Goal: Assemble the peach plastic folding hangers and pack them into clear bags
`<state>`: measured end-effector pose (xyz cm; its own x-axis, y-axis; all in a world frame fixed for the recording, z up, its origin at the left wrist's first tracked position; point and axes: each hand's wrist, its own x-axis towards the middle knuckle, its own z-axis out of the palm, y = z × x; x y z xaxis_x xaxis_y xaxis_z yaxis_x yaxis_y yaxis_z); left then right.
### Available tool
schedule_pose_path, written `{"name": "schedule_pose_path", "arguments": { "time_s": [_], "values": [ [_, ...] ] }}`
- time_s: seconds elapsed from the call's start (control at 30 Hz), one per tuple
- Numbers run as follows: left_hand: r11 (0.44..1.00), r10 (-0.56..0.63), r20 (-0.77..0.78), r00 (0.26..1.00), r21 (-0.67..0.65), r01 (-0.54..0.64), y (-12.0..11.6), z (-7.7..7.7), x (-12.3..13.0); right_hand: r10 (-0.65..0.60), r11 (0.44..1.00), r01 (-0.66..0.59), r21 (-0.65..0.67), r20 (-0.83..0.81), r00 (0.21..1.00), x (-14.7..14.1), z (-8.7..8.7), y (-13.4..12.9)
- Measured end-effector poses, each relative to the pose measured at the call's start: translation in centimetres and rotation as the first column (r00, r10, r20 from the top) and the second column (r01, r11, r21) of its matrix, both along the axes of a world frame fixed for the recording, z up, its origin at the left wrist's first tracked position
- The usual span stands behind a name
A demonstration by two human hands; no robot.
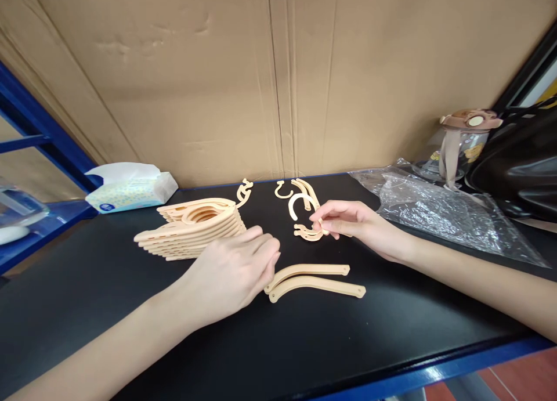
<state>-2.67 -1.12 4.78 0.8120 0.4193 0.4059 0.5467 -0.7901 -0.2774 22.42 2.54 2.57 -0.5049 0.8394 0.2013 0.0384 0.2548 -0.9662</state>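
Observation:
My right hand (pixel 348 221) pinches a beige plastic hanger hook (pixel 296 202) by its base, the curve pointing up and left. Just below those fingertips lie small curved hanger pieces (pixel 307 233). My left hand (pixel 243 267) is closed, knuckles up, and what it holds, if anything, is hidden. Beside it two curved hanger arms (pixel 319 285) rest on the black table (pixel 331 349), their left ends near my fingers. Behind my left hand stands a stack of folded beige hangers (pixel 195 230).
Toward the back lie another loose hook (pixel 285 191), more hanger arms (pixel 307 192) and small hanger parts (pixel 244 192). A tissue pack (pixel 130 187) sits at left. Clear plastic wrap (pixel 439 209), a drinking bottle (pixel 465 140) and a black bag (pixel 517 169) occupy the right. Cardboard (pixel 217 87) backs the table.

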Motion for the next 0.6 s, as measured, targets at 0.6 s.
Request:
{"name": "schedule_pose_path", "arguments": {
  "time_s": [0.6],
  "values": [
    [0.909,-0.055,-0.125,0.991,-0.417,-0.003,-0.95,0.23,0.47,-0.019,0.998,0.014,-0.059,-0.084,0.996,-0.04,-0.02,0.10]
  ]
}}
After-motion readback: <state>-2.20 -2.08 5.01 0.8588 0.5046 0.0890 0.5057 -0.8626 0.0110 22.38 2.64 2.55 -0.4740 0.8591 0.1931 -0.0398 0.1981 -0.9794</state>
